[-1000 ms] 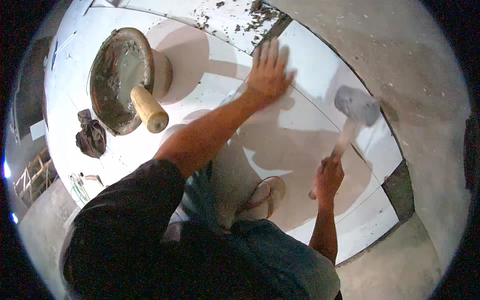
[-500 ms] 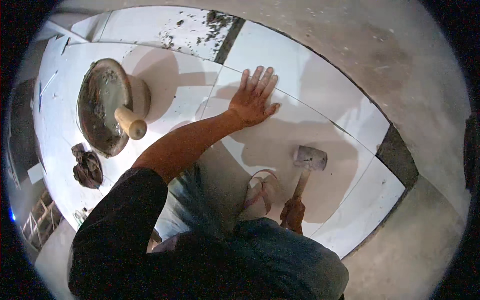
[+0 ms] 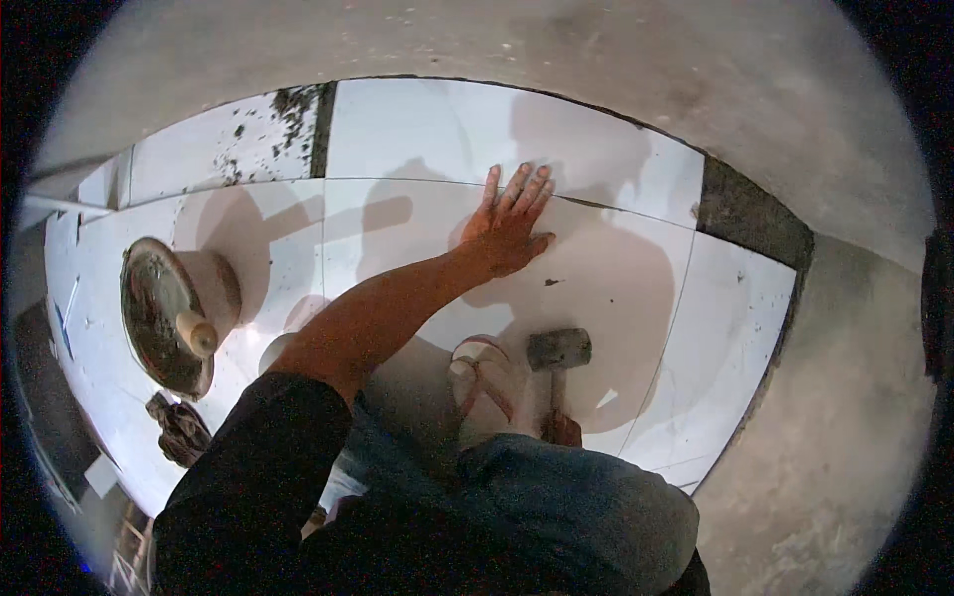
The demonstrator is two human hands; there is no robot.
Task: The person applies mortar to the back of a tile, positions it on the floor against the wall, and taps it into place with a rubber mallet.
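My left hand (image 3: 507, 226) lies palm down on a large white floor tile (image 3: 427, 214), fingers spread, its fingertips across the thin joint with the tile beyond. A mallet (image 3: 558, 350) with a dark grey cylindrical head and a wooden handle is in my right hand (image 3: 563, 430), which is closed round the handle and partly hidden by my knee. The mallet head is beside my sandalled foot (image 3: 482, 382); whether it touches the tile I cannot tell. A dark smudge (image 3: 554, 282) marks the tile between the mallet head and my left hand.
To the left, a tilted bucket (image 3: 224, 288) holds wet grey mix and a tool with a wooden handle (image 3: 197, 335). A crumpled dark rag (image 3: 179, 429) lies near it. Dark crumbs (image 3: 293, 109) dot a far-left tile. Untiled dark strips (image 3: 750, 209) border the tiles; bare concrete (image 3: 845, 397) lies right.
The view has turned, swinging the tiles round. My left hand has shifted right along the joint and lies flat again. The mallet has come back toward me, uncovering the smudge.
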